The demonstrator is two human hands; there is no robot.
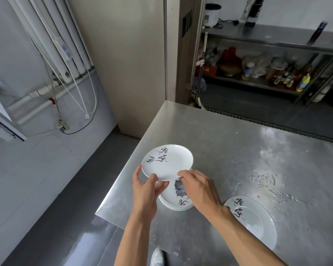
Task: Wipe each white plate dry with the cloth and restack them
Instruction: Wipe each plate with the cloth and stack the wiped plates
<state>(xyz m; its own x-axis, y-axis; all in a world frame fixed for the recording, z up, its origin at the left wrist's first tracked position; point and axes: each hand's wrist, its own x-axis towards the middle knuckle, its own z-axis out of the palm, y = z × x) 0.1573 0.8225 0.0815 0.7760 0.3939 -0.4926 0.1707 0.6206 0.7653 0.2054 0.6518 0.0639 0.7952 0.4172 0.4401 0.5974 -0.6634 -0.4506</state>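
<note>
- We hold one white plate up over the near left corner of the table.
- It tips a little, and black writing shows on its face.
- Our left hand pinches its near rim, thumb on top and fingers under.
- Our right hand grips the near rim too, with fingers curled over the edge.
- A stack of plates sits on the table right under our hands.
- One more plate lies flat by itself to the right, near the stack.
- Water drops shine on the metal top behind that plate.
- A shoe shows on the floor below.
- Far back, a metal shelf holds bottles.
</note>
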